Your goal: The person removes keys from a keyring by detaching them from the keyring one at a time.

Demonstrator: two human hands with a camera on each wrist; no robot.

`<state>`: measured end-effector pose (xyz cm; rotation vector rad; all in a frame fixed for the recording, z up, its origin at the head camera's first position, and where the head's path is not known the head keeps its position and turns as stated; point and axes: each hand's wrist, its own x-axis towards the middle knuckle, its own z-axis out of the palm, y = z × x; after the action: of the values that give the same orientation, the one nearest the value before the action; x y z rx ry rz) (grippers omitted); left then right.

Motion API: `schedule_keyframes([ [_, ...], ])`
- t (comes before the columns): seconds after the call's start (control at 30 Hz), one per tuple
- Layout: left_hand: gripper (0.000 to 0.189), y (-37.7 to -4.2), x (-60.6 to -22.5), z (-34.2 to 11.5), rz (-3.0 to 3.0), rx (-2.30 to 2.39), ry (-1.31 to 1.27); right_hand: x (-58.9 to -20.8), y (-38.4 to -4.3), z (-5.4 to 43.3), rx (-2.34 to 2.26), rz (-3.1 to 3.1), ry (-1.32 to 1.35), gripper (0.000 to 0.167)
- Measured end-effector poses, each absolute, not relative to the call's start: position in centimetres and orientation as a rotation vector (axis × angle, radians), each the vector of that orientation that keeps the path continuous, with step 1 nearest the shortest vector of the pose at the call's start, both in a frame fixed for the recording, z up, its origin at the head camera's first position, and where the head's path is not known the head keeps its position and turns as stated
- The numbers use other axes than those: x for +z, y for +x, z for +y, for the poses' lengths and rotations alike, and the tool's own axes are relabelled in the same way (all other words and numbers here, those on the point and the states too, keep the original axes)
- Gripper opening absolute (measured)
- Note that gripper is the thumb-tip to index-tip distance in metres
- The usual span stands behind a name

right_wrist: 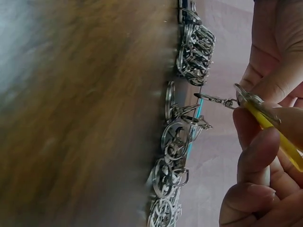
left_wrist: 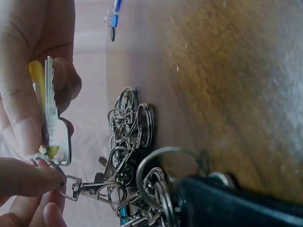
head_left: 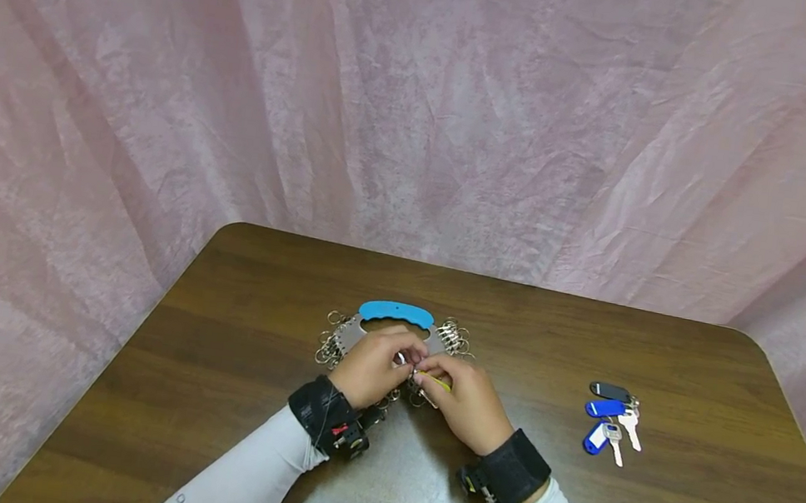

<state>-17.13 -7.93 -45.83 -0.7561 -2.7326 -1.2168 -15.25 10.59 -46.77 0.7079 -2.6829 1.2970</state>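
A key holder with a blue handle [head_left: 396, 311] lies on the table, its metal plate fringed with several snap clips and rings. My left hand [head_left: 372, 368] is over its front part and pinches a split ring between thumb and finger. That ring hangs from a swivel snap clip [left_wrist: 90, 189], which leads to the holder. With my right hand [head_left: 471, 402] I grip a yellow key tag [right_wrist: 286, 144] and a silver key [left_wrist: 50, 101] right against the ring. Fingers partly hide where tag, key and ring meet.
On the right of the wooden table [head_left: 239, 416] lie a black key tag [head_left: 609, 391], a blue key tag [head_left: 604, 408] and another blue tag [head_left: 595, 439], with silver keys [head_left: 616, 450] beside them. A pink curtain [head_left: 464, 125] hangs behind the table.
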Motion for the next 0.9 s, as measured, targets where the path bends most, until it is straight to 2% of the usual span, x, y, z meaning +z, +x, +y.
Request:
schedule_keyframes([
  [0.2,0.02,-17.08,-45.8,-7.79,-2.736,-1.222,-0.731,-46.71,-15.44,10.4,1.295,-2.697,0.699,0.006],
  [0.5,0.004,-17.11,-46.15,-7.74,-2.851,-1.16,-0.632,-47.16,-15.43,10.78,1.297,-2.676,0.674,0.007],
  [0.9,0.005,-17.2,-46.23,-7.83,-2.79,-1.138,-0.643,-47.16,-15.38,11.14,1.171,-2.674,0.7,0.005],
])
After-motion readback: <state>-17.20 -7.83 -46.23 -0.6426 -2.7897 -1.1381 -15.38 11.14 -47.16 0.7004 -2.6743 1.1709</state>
